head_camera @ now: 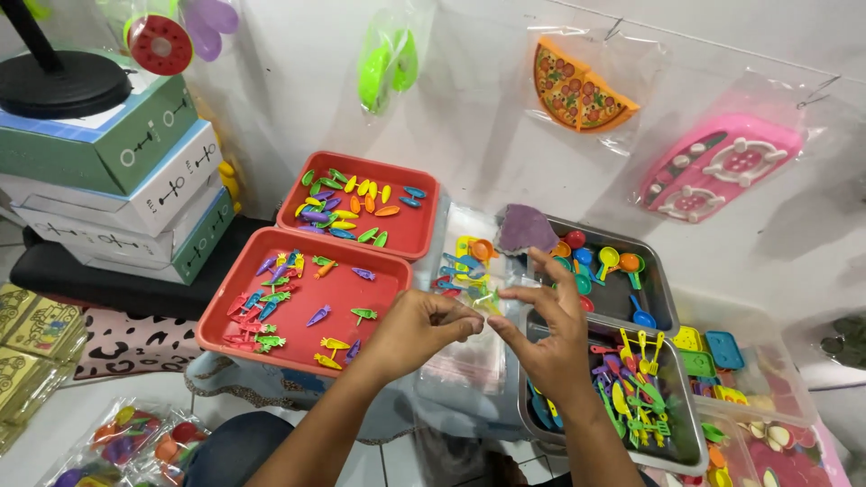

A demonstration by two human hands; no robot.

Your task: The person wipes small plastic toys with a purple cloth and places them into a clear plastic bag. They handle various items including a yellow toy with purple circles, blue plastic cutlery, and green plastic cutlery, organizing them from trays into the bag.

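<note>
Your left hand and right hand pinch one clear plastic bag between fingertips, seemingly to open it; red tray of small toy pieces just beyond left hand; metal tray of toy cutlery under right.

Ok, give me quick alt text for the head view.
Both hands, left hand and right hand, pinch a small clear plastic bag between them above two red trays of tiny colourful toy pieces and metal trays of toy utensils.

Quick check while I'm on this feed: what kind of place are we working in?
Probably a small toy-packing workspace, on the floor by a white wall. Red plastic trays and metal trays hold sorted tiny coloured plastic toy pieces, bagged toy sets hang on the wall, and the hands pinch a small clear bag.
</note>
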